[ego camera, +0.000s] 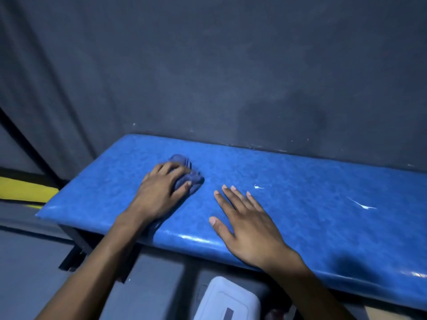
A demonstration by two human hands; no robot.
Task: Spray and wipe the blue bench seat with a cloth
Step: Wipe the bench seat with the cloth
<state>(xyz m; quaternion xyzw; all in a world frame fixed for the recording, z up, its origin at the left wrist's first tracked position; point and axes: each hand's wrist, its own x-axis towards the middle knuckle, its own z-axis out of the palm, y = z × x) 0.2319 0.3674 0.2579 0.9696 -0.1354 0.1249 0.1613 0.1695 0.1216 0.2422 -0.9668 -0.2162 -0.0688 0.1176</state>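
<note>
The blue bench seat (300,204) runs from the left middle to the right edge, against a dark wall. A bunched blue cloth (188,175) lies on its left part. My left hand (161,190) lies over the cloth, fingers curled round it, pressing it onto the seat. To the right, my right hand (247,225) rests flat on the seat with fingers spread and holds nothing. Two white streaks (361,204) mark the seat right of my right hand. No spray bottle is in view.
A dark grey wall (231,77) rises directly behind the bench. A white plastic container (226,301) sits on the floor below the seat's front edge. The bench's dark metal leg (76,245) stands at the left end, and a yellow band (25,190) shows at far left.
</note>
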